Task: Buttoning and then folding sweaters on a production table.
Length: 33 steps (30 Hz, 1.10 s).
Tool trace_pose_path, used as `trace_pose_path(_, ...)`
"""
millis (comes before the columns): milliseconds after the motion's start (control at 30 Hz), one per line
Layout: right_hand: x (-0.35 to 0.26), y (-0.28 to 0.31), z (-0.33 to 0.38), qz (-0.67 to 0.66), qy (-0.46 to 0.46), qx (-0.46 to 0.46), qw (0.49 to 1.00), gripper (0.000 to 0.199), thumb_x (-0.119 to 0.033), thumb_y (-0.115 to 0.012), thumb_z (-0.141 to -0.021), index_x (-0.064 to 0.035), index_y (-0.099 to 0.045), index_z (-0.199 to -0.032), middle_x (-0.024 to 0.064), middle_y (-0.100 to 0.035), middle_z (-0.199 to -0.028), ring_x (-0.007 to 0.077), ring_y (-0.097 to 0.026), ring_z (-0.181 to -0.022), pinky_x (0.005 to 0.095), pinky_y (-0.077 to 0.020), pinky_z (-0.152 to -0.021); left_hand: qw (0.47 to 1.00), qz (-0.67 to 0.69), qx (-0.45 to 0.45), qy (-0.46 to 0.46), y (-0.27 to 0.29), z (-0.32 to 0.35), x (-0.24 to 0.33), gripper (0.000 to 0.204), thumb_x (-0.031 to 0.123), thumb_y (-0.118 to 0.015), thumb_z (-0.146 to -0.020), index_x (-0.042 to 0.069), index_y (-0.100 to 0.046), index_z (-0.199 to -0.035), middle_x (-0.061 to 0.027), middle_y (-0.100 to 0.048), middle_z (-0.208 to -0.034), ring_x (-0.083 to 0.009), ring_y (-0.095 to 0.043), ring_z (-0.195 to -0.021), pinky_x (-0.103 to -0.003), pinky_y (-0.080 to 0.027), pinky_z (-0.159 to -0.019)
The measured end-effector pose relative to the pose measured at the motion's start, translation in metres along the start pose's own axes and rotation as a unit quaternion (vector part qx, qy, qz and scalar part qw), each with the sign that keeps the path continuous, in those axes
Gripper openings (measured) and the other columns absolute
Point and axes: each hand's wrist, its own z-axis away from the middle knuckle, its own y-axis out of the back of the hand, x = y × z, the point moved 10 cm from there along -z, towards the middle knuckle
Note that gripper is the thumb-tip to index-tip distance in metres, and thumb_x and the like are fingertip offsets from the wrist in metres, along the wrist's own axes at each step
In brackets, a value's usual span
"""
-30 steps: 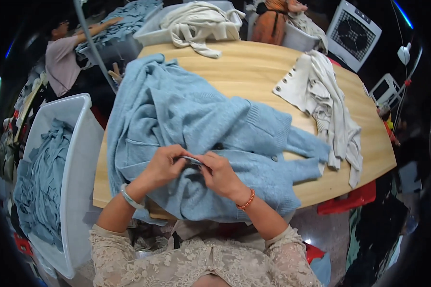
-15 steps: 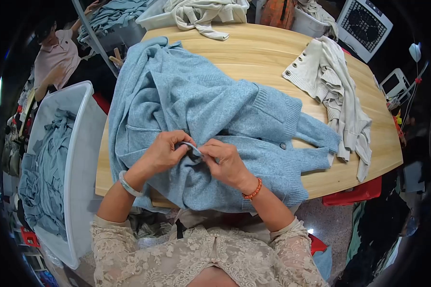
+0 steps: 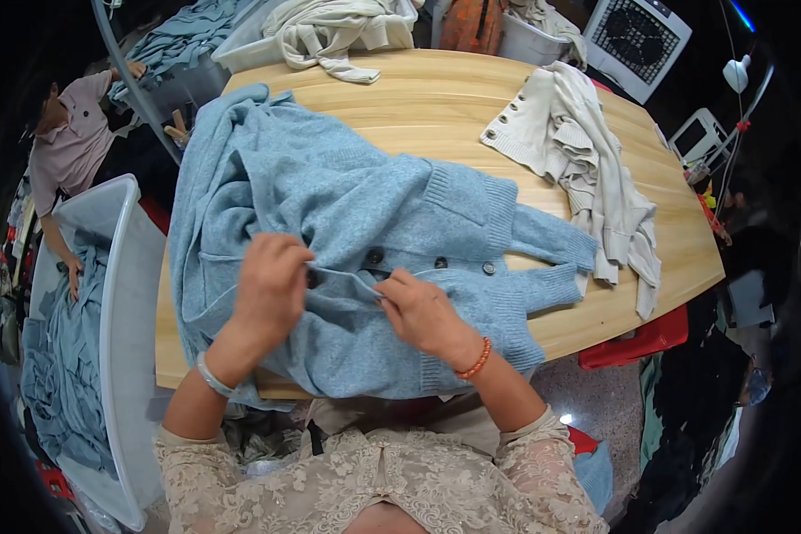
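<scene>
On the wooden table, at the edge nearest the person, a blue cardigan lies spread flat with its front facing up, so the button band is easy to reach. The left hand pinches the band's edge just left of the buttons, fingers closed on the knit, seemingly to hold the fabric taut. The right hand grips the same band a little to the right, thumb and fingers closed narrowly on the cloth, apparently at a button or its hole; which one I cannot tell. 3 dark buttons show in a row on the cardigan, just beyond the right hand. Its 2 sleeves trail toward the table's right edge.

1 cream cardigan lies crumpled on the right side of the table, well apart from the blue one. 1 more cream garment sits heaped at the table's far edge. Left of the table stands 1 white bin holding more blue knitwear. Beyond the bin, 1 other person in a pink shirt bends over it.
</scene>
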Motion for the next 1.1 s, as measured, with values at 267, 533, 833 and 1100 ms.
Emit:
trace_pose_path(267, -0.010, -0.003, 0.008, 0.072, 0.048, 0.055, 0.995, 0.009, -0.006, -0.068, -0.077, -0.0038, -0.060, -0.082, 0.0145, -0.056, -0.076, 0.0366, -0.056, -0.066, 0.0433, -0.0449, -0.056, 0.955, -0.026, -0.281, 0.095, -0.169, -0.004, -0.030, 0.018, 0.005, -0.061, -0.073, 0.005, -0.067, -0.090, -0.0181, -0.066, -0.095, -0.0358, -0.065, -0.092, -0.046, -0.053, -0.079)
trace_pose_path(533, -0.010, 0.000, 0.011, 0.076, 0.086, 0.060, 0.992, 0.015, 0.007, -0.059, -0.074, 0.0028, -0.058, -0.088, 0.0186, -0.057, -0.081, 0.0388, -0.057, -0.072, 0.0443, -0.0449, -0.063, 0.941, 0.256, -0.167, 0.144, -0.141, -0.011, -0.010, 0.009, 0.009, -0.066, -0.063, 0.000, -0.068, -0.067, -0.0200, -0.068, -0.073, -0.0332, -0.068, -0.071, -0.041, -0.052, -0.061)
trace_pose_path(833, -0.007, 0.015, 0.015, 0.054, 0.043, 0.181, 0.981, 0.029, 0.006, -0.062, -0.078, 0.0045, -0.057, -0.107, 0.0197, -0.060, -0.091, 0.0350, -0.062, -0.077, 0.0413, -0.0485, -0.064, 0.836, 0.434, -0.169, 0.291, -0.155, 0.005, -0.032, 0.018, 0.017, -0.070, -0.071, 0.000, -0.068, -0.070, -0.0080, -0.067, -0.065, -0.0130, -0.060, -0.057, -0.032, -0.046, -0.051)
trace_pose_path(1100, -0.028, 0.013, 0.013, 0.077, 0.069, 0.041, 0.994, 0.027, -0.015, -0.056, -0.095, -0.0012, -0.063, -0.117, 0.0176, -0.066, -0.106, 0.0305, -0.064, -0.086, 0.0374, -0.0500, -0.076, 0.892, 0.384, -0.197, 0.134, -0.127, 0.009, -0.004, 0.024, 0.022, -0.073, -0.071, 0.000, -0.070, -0.078, -0.0116, -0.069, -0.071, -0.0216, -0.065, -0.065, -0.036, -0.048, -0.057)
